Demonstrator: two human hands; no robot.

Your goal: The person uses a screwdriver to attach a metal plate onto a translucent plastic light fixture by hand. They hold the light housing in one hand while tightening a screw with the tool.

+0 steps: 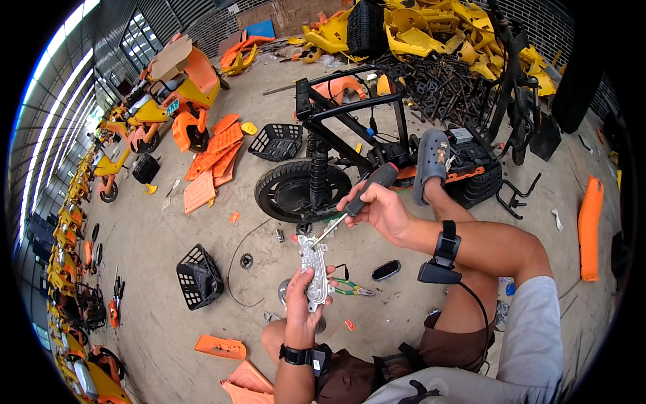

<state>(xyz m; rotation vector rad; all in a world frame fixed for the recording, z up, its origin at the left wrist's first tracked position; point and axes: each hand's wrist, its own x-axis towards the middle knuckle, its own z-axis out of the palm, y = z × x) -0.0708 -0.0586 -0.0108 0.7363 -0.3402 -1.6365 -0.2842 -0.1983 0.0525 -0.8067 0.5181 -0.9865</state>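
My left hand [300,291] grips a long silver and clear lamp unit [316,286], holding it upright in front of my lap. A screwdriver [374,188] with a dark grey and red handle is held in my right hand [385,214]. Its shaft slants down to the left, and the tip meets the upper part of the lamp unit. Just right of the lamp unit, pliers [354,288] with green and yellow handles lie on the floor. A short dark cable shows beside the unit; where it joins is hidden.
A stripped scooter frame [350,101] with a rear wheel [296,190] stands ahead. Black baskets [199,277] and orange panels [217,151] lie to the left. Yellow panels [431,30] and dark metal parts [441,87] are heaped behind. Rows of scooters [151,111] line the left side.
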